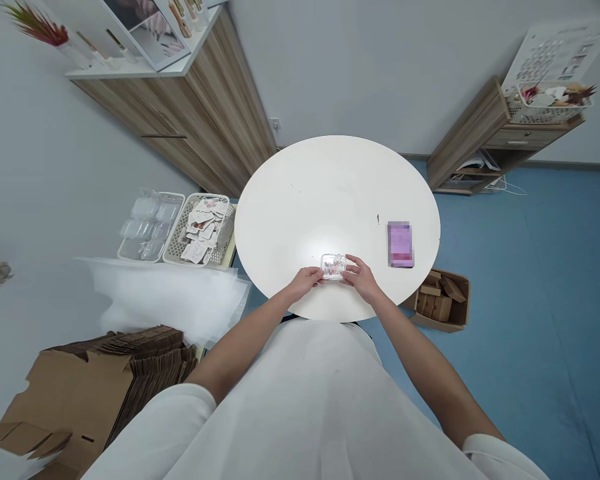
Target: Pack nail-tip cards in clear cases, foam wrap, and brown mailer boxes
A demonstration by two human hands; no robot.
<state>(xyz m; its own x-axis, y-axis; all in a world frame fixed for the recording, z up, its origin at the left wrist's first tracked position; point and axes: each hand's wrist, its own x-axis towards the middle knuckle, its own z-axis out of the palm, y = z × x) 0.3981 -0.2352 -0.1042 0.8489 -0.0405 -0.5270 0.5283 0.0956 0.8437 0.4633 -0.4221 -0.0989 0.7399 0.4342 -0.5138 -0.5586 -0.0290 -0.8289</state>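
Note:
A small clear plastic case [333, 266] with pinkish contents is near the front edge of the round white table [300, 193]. My left hand [306, 281] grips its left side, thumb and fingers closed at the edge. On the other side my right hand [361, 277] holds the case's right edge between thumb and fingers. What lies inside the case is too small to make out. To the right on the table is a purple rectangular item [401, 245], blurred by pixels, and a tiny brown mark is beside it.
Left of the table stand a white basket of cards [168, 257] and a basket of clear cases [147, 220], with white sheets [165, 293] and flattened cardboard [75, 393] below. A carton of small brown boxes [443, 327] sits at the right, by the table's edge.

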